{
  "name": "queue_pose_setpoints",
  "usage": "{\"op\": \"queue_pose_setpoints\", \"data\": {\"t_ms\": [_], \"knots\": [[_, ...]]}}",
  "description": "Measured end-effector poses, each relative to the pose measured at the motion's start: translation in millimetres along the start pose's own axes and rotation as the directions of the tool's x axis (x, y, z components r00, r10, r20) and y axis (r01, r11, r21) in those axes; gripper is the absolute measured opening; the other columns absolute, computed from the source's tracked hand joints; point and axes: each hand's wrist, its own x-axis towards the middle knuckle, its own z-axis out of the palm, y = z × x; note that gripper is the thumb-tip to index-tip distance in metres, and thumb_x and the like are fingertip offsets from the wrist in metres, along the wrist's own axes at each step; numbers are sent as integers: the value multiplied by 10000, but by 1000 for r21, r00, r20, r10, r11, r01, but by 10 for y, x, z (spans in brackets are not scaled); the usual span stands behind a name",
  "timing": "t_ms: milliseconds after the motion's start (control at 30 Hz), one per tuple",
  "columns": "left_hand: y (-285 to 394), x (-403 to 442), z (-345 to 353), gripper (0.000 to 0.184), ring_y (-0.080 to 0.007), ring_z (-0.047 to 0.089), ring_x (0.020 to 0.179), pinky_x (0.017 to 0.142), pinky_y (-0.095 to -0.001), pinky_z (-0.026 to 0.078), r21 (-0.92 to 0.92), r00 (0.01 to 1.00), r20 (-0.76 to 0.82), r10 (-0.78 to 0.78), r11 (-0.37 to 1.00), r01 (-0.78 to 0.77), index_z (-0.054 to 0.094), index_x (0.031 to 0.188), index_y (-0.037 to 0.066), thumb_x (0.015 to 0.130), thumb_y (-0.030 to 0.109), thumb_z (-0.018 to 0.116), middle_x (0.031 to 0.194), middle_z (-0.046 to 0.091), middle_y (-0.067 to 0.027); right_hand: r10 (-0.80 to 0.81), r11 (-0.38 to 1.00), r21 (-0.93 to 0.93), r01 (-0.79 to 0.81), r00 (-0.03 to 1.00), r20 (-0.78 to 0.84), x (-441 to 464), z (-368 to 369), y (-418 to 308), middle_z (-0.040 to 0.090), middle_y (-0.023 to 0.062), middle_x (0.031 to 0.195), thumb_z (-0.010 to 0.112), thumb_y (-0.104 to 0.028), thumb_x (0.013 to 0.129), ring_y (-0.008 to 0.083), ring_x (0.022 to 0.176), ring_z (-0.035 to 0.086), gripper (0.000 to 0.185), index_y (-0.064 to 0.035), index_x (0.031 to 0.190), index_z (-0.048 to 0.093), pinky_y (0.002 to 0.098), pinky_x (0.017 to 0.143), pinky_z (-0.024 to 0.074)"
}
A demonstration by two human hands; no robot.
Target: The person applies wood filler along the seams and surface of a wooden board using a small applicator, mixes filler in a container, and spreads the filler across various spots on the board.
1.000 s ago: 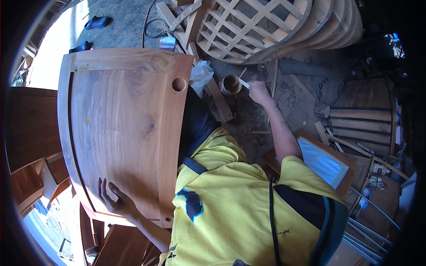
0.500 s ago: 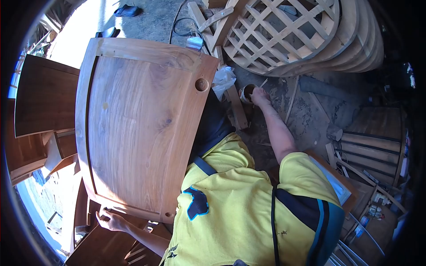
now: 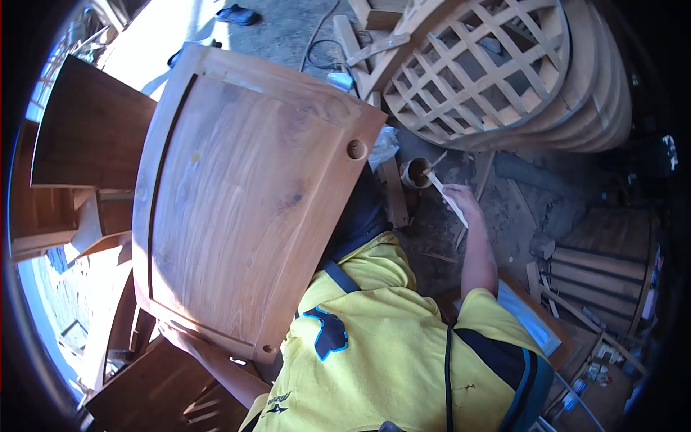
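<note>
A curved wooden panel (image 3: 230,194) with a raised frame and round holes along its right side rests tilted over my lap. My left hand (image 3: 176,337) is at the panel's lower left edge, its fingers hidden by the edge and shadow. My right hand (image 3: 463,200) is closed around a long, pale, flat stick (image 3: 448,194). The stick's far end reaches the rim of a small can (image 3: 415,173) standing on the floor. Whether that end carries bristles is too small to tell. A thin stick also leans out of the can.
A round wooden lattice frame (image 3: 482,72) stands at the upper right. Dark curved panels (image 3: 93,129) lie to the left. A clear plastic bag (image 3: 385,144) and wood offcuts (image 3: 394,194) are by the can. A slatted wooden piece (image 3: 597,270) sits at the right.
My right hand has drawn back from the can, bringing the pale stick into view. My left hand has gone from visible fingers to being tucked at the panel edge. The view has turned slightly.
</note>
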Motion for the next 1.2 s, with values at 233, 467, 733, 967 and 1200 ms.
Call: {"op": "queue_pose_setpoints", "data": {"t_ms": [233, 467, 733, 967, 1200], "knots": [[-94, -150, -60, 467, -231, 624, 1302, 1132, -387, 487, -291, 986, 151, -71, 950, 113, 521, 1504, -41, 1168, 267, 419, 1462, 626, -157, -187, 955, 267, 130, 962, 200, -417, -271, -851, 749, 98, 945, 616, -176, 1070, 118, 749, 674, 276, -39, 1306, 653, 244, 634, 515], [-566, 113, -227, 433, -216, 684, 1181, 1052, -374, 551, -395, 980, 199, 3, 915, 78, 593, 1419, -61, 1171, 256, 435, 1347, 687, -161, -574, 818, 219, 532, 728, 376, -1217, 521, -2521, 694, 94, 886, 607, -204, 1093, 101, 728, 625, 336, -3, 1359, 652, 254, 677, 526], [-531, 110, -244, 452, -180, 650, 1230, 1102, -338, 503, -232, 987, 161, 1, 972, 37, 594, 1436, -67, 1160, 277, 493, 1382, 671, -141, -754, 293, -289, 912, 406, 516, -1561, 1836, -3059, 635, 85, 882, 657, -155, 1060, 192, 773, 644, 397, -103, 1454, 669, 362, 714, 533], [-749, 254, -426, 312, -112, 662, 1048, 926, -294, 538, -227, 984, 176, -4, 973, 45, 642, 1320, -7, 1137, 238, 578, 1162, 707, -61, -742, 78, -624, 777, 463, 484, -1558, 2215, -3118, 599, 133, 908, 651, -161, 1040, 335, 814, 689, 397, -182, 1436, 676, 472, 744, 549], [-799, 272, -397, 323, -130, 679, 1071, 912, -286, 552, -217, 985, 170, 0, 975, 37, 638, 1343, -13, 1134, 227, 582, 1198, 716, -78, -649, -20, -738, 674, 553, 523, -1685, 2244, -3362, 621, 171, 945, 602, -184, 1064, 387, 863, 727, 371, -174, 1429, 666, 513, 753, 583]]}}
